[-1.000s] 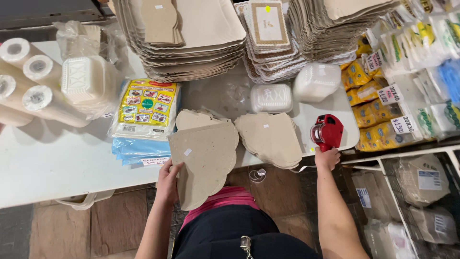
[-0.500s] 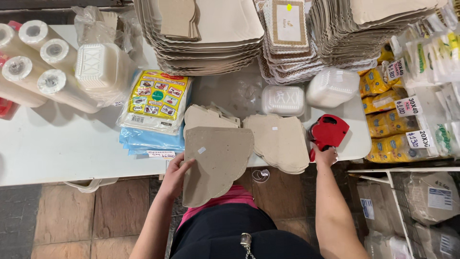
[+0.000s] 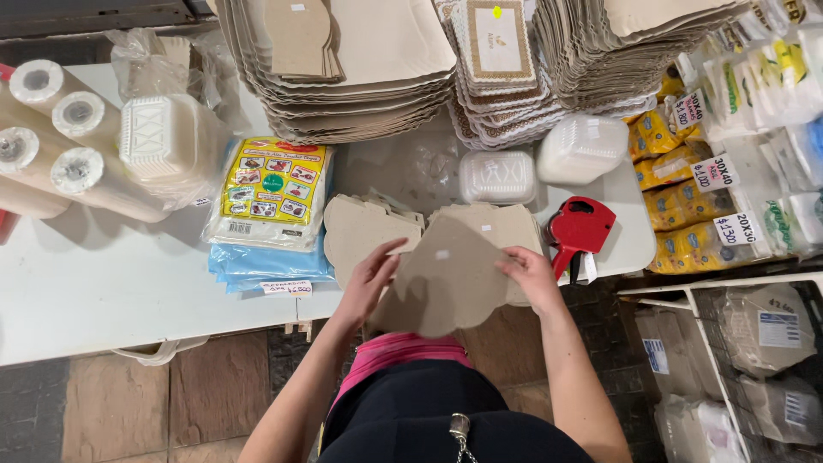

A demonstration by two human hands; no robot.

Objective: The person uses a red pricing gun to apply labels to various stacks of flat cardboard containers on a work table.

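both hands (image 3: 370, 279) (image 3: 530, 273) holding cardboard cutout (image 3: 446, 287), red price gun (image 3: 579, 231) nearby

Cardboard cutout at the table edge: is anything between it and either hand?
No. Both hands grip the cardboard cutout directly: left hand on its left edge, right hand on its right. The red price gun lies apart, to the right on the table.

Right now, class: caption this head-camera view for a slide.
Both hands, left hand and right hand, hold a scalloped brown cardboard sheet beside a red price-label gun.
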